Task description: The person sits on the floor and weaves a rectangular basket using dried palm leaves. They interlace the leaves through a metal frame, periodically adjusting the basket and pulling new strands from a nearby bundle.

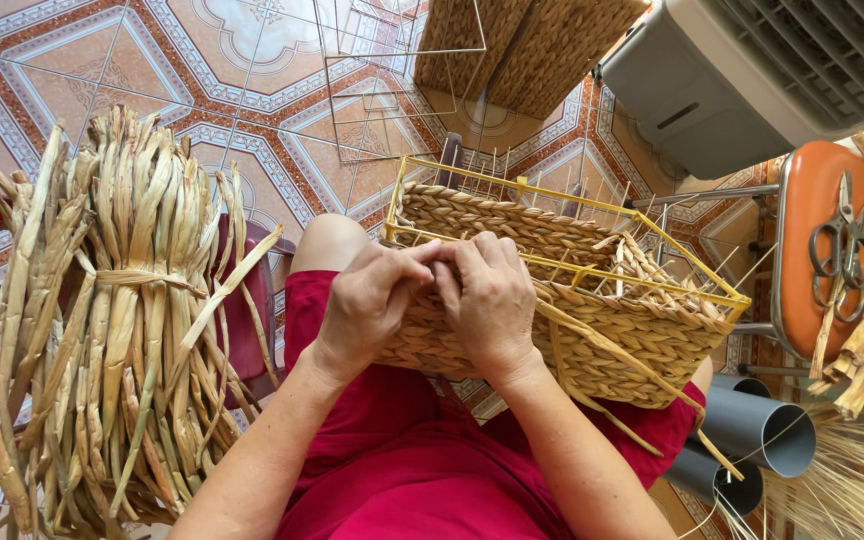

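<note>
A half-woven straw basket [592, 340] on a yellow wire frame [697, 272] rests on my lap, over red clothing. My left hand [367, 305] and my right hand [492, 300] meet at the basket's near rim, fingers pinched together on the woven strands there. A loose straw strand [602, 345] runs from under my right hand across the basket's side towards the lower right. The fingertips hide the exact spot being gripped.
A big tied bundle of dried straw [112, 320] lies on a red chair [247, 320] at left. An orange stool [812, 250] with scissors [842, 250] stands at right, grey pipes [752, 430] below it. Bare wire frames [392, 80], woven panels [522, 45] and a grey appliance [752, 70] sit ahead.
</note>
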